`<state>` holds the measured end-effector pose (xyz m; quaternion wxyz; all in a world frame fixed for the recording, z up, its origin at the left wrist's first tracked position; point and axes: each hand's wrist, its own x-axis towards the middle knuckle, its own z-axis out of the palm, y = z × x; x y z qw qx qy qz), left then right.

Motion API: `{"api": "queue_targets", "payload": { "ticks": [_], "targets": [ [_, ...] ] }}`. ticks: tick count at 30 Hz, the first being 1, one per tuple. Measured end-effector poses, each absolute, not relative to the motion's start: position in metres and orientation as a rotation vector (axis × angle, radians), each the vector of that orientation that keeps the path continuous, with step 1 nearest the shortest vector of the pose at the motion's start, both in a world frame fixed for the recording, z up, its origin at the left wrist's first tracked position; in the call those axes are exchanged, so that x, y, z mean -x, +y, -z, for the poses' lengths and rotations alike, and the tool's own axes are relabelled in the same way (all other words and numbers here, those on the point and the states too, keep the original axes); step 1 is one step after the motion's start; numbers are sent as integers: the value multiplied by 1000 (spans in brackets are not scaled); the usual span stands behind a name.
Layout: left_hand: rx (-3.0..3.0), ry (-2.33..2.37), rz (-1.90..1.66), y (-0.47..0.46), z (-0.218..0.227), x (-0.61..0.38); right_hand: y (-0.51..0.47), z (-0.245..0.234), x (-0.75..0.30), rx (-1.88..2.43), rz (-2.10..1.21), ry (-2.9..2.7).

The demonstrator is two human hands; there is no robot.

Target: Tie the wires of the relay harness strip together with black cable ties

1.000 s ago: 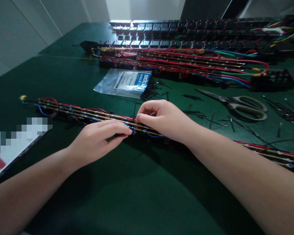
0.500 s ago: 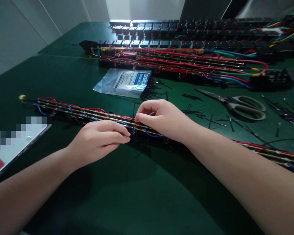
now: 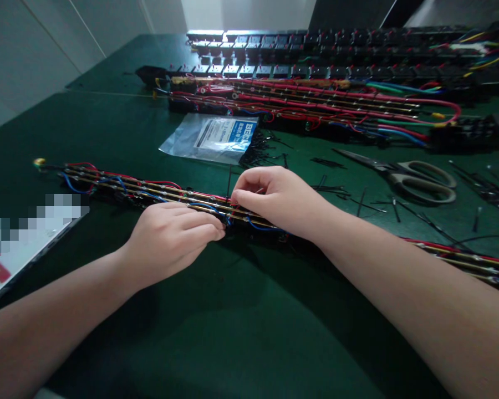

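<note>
While the left hand (image 3: 172,235) pinches the wire strip (image 3: 120,185) to steady it, the right hand (image 3: 274,197) just beside pinches a black tie (image 3: 228,180) upright.

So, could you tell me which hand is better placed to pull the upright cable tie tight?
Probably the right hand: its fingertips sit right beside the cable tie standing up from the wire strip. The left hand grips the strip just below, steadying it.

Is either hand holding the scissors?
No. The scissors lie on the green table, apart from both hands, which are on the wired strip.
</note>
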<state>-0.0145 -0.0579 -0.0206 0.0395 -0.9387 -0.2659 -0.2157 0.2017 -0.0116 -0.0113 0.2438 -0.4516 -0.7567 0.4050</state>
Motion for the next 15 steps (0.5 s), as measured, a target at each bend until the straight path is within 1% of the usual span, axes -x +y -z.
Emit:
{"api": "queue_targets", "payload": {
  "ticks": [6,15],
  "targets": [
    [2863,-861,617,-57,24,13,-11,12,-201,1229,-1109,-2064],
    [2854,-832,642,-65,11,20,-12,10,-202,1255,-1102,-2078]
  ]
}}
